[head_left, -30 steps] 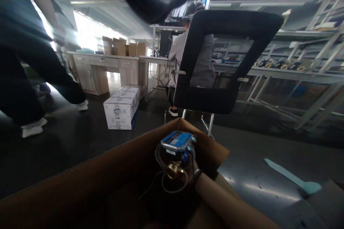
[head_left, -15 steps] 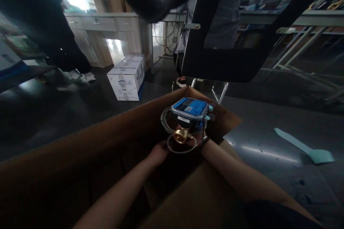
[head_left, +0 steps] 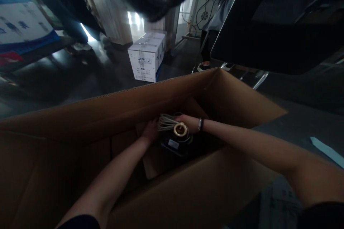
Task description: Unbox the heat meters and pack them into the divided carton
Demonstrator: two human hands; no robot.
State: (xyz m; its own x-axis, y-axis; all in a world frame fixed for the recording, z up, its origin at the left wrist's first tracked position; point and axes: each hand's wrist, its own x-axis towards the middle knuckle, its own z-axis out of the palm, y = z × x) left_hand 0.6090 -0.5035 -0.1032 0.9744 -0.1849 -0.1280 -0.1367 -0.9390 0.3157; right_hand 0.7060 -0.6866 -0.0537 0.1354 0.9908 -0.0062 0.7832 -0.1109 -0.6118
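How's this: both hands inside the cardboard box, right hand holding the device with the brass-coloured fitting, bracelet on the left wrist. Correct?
No: the bracelet is on the right wrist, as the head view shows. The rest stands: left hand and right hand inside the cardboard box, the right holding the device.

Head camera: worn on the person's head, it looked forward and steeply down—over the near wall—into the cardboard carton (head_left: 129, 105).
Mid-frame: the left hand (head_left: 152, 130) and right hand (head_left: 189, 123) showed from above and behind, fairly near.
Beyond the carton: the taped white box (head_left: 145, 55) and wood-grain desk (head_left: 111, 10) stood farther off.
Upper right: the black chair back (head_left: 258, 52) ran out of frame.
Top edge: a dark, blurred loop (head_left: 153, 10) hung closest to the lens.
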